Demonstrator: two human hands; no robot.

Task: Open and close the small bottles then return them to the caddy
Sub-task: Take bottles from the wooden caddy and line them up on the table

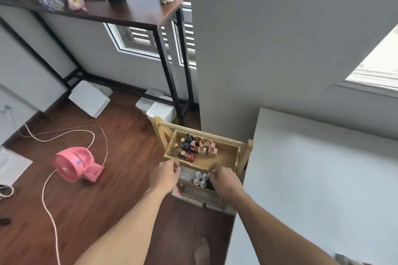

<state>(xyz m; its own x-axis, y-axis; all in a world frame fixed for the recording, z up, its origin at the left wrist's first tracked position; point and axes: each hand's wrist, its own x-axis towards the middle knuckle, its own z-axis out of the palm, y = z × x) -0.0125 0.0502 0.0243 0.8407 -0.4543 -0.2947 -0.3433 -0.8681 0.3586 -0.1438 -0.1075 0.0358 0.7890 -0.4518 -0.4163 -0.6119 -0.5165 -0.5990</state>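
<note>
Both left hand (164, 175) and right hand (225, 182), fingers (175, 169) curled, apparently gripping front rim of caddy (226, 154)

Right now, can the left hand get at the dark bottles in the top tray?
Probably yes: the left hand is at the front rim of the tray, and the dark bottles stand just beyond, uncovered.

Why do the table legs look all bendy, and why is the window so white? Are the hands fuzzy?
Head view: the wide lens bends the table legs into curves; daylight washes the window out white; the left hand, right hand and small bottles look soft and smeared, so the fingers' grip can't be read.
</note>
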